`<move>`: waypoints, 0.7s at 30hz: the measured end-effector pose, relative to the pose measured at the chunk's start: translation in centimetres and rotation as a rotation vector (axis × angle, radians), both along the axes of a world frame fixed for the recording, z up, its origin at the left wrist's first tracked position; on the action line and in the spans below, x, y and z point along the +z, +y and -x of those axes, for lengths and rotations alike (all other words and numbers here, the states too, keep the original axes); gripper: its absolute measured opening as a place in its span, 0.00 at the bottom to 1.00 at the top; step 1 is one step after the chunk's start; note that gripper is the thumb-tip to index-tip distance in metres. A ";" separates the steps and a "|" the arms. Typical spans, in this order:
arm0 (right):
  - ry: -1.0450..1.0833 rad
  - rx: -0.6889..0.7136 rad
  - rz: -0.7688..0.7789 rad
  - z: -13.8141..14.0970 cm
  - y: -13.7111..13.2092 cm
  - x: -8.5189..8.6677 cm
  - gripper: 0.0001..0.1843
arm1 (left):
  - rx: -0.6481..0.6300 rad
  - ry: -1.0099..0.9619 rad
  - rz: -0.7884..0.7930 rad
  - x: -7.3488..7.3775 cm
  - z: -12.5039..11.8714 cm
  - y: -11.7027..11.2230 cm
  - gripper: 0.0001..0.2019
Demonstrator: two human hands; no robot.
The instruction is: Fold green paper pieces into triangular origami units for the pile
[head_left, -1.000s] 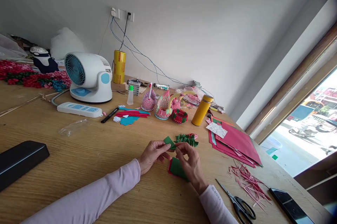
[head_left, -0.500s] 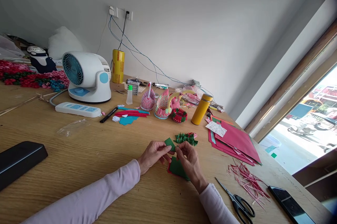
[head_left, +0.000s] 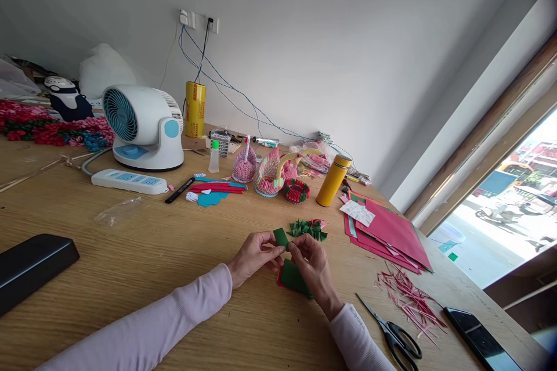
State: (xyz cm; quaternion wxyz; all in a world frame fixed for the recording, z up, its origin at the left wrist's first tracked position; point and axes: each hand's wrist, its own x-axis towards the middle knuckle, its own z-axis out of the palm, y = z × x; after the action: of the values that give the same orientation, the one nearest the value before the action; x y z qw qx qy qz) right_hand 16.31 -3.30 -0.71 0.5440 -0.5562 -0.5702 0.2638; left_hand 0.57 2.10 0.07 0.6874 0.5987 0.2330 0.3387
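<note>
A small piece of green paper [head_left: 281, 237] is pinched between my two hands above the table. My left hand [head_left: 257, 254] grips its left side with thumb and fingers. At its right edge, my right hand [head_left: 312, 260] closes thumb and fingertips on it, partly hiding the paper. Under my hands lies a stack of green and red paper rectangles [head_left: 294, 278], half covered by the right hand. Just beyond sits a pile of folded green paper pieces [head_left: 307, 230], with some pink among them.
Black-handled scissors [head_left: 391, 333], pink paper strips [head_left: 409, 304] and a phone [head_left: 477, 337] lie at right. Coloured sheets [head_left: 391, 231] and a yellow flask [head_left: 333, 181] stand farther back, near paper swans [head_left: 270, 173]. A fan [head_left: 145, 127] and power strip [head_left: 129, 182] are at left.
The green paper has turned slightly between my fingers, and my left thumb has shifted a little lower on it. Everything else stays in place.
</note>
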 end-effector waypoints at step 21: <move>0.155 0.055 0.018 0.5 -0.2 0.3 0.16 | 0.023 -0.105 0.185 0.0 -0.2 -0.2 0.17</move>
State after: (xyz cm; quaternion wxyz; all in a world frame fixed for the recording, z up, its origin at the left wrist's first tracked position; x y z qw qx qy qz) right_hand 15.76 -3.46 -0.42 0.5740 -0.5231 -0.5390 0.3260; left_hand 0.79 1.93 0.07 0.7470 0.5117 0.2337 0.3543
